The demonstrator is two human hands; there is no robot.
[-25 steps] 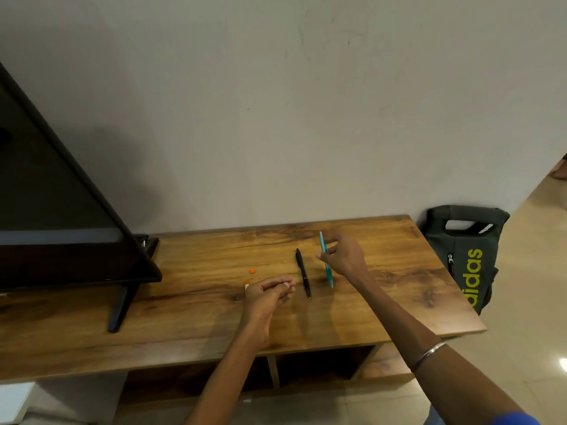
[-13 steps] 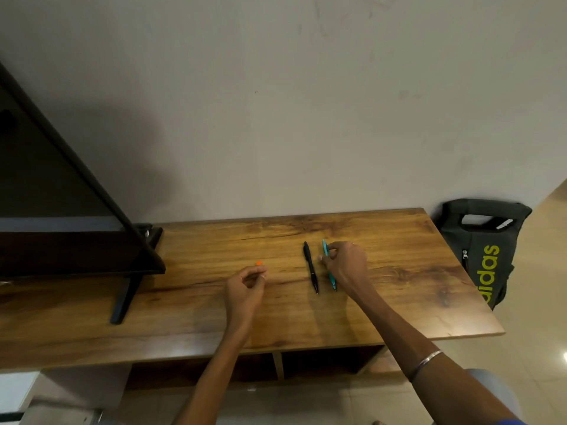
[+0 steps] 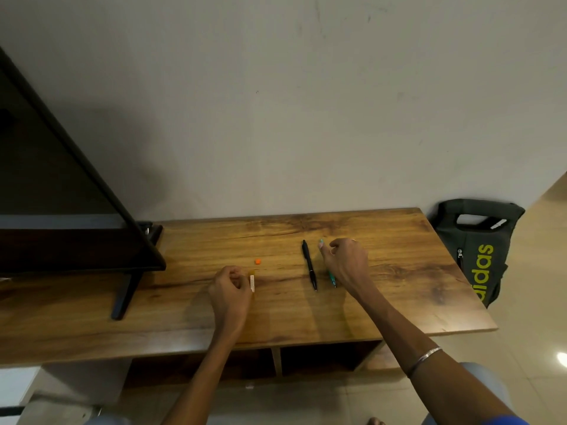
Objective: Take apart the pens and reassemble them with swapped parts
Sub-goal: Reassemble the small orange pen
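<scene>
A black pen (image 3: 309, 264) lies lengthwise on the wooden TV bench (image 3: 399, 286). Just to its right lies a teal pen (image 3: 332, 279). My right hand (image 3: 345, 262) covers the teal pen's middle with fingers curled round it, so only the two ends show. Further left lies a short yellowish pen part with a white label (image 3: 252, 283). My left hand (image 3: 231, 289) has its curled fingertips pinching the upper end of this part. A small orange cap (image 3: 257, 261) sits loose on the wood just beyond the part.
A dark TV (image 3: 61, 194) on a black stand foot (image 3: 125, 292) fills the left side of the bench. A dark sports bag (image 3: 478, 250) leans against the wall past the bench's right end. Open shelves run under the bench top.
My right hand lowered the teal pen from the air onto the bench beside the black pen. My left hand reached toward the orange cap, then came back to the yellowish part.
</scene>
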